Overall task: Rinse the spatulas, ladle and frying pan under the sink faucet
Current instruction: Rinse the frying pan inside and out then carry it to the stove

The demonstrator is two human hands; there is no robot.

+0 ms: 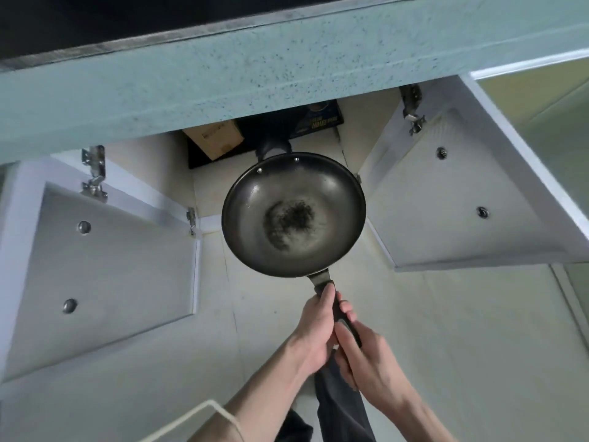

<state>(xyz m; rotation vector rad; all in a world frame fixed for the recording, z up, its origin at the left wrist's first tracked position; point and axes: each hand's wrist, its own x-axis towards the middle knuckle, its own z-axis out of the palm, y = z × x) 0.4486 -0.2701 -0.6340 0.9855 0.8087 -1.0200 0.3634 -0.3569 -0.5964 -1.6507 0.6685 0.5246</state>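
1. The frying pan (293, 215) sits at the centre of the frame, held out level below the counter edge (223, 90), in front of an open cabinet with both doors swung wide (left door (105, 266), right door (462, 202)).
2. Both hands hold its dark handle (342, 314) in the lower middle: the left hand (314, 333) has its fingers wrapped round the handle nearer the pan, and the right hand (366, 355) has its fingers clamped round the end.
3. A dark patch of residue (288, 218) lies in the pan's middle, and no water shows on it, so it looks not yet rinsed.
4. No sink, faucet, spatulas or ladle are in view, so their state cannot be told.
5. Judging by this, the task looks near its start: the pan has yet to be carried to the faucet.
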